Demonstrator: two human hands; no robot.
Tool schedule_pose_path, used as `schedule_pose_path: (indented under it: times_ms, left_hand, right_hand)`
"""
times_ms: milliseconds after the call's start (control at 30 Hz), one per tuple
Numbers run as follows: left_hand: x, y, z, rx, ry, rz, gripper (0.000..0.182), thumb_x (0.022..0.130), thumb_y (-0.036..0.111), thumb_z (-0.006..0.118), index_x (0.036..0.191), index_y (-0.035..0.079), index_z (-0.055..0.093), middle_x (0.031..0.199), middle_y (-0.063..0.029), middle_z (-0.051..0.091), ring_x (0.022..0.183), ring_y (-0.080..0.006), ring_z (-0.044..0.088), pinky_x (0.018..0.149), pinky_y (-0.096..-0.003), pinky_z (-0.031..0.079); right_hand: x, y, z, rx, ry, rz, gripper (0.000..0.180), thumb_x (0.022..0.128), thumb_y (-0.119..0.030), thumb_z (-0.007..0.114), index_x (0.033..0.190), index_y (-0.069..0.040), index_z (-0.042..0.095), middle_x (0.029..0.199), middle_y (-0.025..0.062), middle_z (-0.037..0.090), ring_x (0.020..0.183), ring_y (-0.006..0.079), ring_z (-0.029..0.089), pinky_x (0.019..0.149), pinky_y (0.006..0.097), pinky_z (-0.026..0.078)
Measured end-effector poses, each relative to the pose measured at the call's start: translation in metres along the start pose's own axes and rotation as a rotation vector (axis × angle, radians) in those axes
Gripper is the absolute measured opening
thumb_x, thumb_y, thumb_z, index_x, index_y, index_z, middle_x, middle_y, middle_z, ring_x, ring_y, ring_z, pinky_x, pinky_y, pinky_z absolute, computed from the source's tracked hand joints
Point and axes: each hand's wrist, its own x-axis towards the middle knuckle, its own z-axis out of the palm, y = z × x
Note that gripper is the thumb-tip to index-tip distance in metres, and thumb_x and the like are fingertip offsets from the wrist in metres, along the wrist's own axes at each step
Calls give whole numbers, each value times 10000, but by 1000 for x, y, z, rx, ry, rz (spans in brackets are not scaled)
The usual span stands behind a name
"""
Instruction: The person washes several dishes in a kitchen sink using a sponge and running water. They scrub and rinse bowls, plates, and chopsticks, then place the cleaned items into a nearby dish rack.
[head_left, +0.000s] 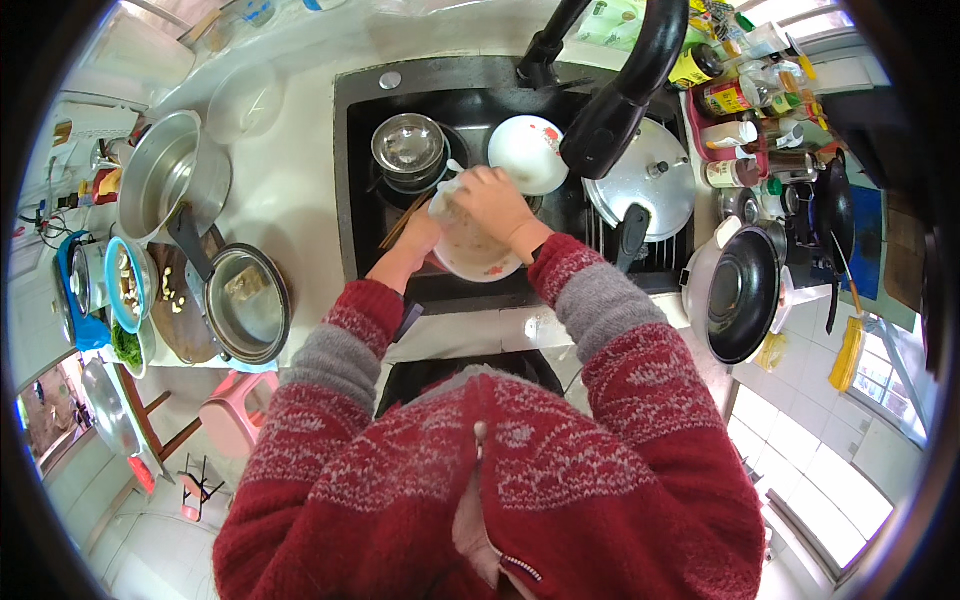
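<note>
A white floral bowl (474, 251) is tilted over the black sink (450, 296). At its left side, my left hand (418, 238) grips the rim. My right hand (496, 204) reaches over the bowl with curled fingers against its inside; whether they hold anything is hidden. A small white handle-like piece (454, 165) shows just beyond my fingertips. Several wooden chopsticks (401, 225) lie in the sink beside my left hand. Behind the hands, a metal bowl (407, 142) sits stacked on other bowls, and a second white floral bowl (527, 154) rests to its right.
A black faucet (619, 112) arches over the sink's right half, near a metal pressure cooker lid (649, 184). On the left counter stand a deep metal pot (169, 180), a lidded pan (247, 300) and a cutting board (180, 330) with garlic. Sauce bottles (731, 97) and a black pan (742, 292) are at right.
</note>
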Motion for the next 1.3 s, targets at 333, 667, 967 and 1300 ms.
schedule_pose_path:
  times_ms: [333,667,967,1300]
  left_hand:
    - [6,-17,-1,-303,173,-56,428,961,181,462,1388,150,450,1195,-173,592,912,-412,657,499,-600,563]
    - [30,-39,-13,10,151,64,397,947,122,498,1340,69,518,1166,-152,637,1002,-293,648,753,-413,548]
    - [27,-34,-1,-71,104,185,472,922,-1,494,1391,47,455,1217,-128,612,1059,-204,604,931,-327,458]
    - [9,-25,25,-306,291,130,445,934,11,458,1374,70,471,1226,-170,596,1045,-281,622,856,-413,523]
  right_hand:
    - [-37,-30,26,189,-556,619,283,773,-192,677,989,-10,666,948,182,669,890,345,645,751,465,522]
    - [-8,-42,7,723,231,533,386,792,-12,577,1178,-40,582,1123,217,562,1070,397,556,928,449,449]
    - [15,-6,7,212,-112,445,293,837,-77,544,1097,48,596,1078,216,579,958,355,613,802,390,528]
    - [-48,6,4,241,-440,731,296,794,-250,644,893,25,691,969,224,668,944,375,637,797,426,521]
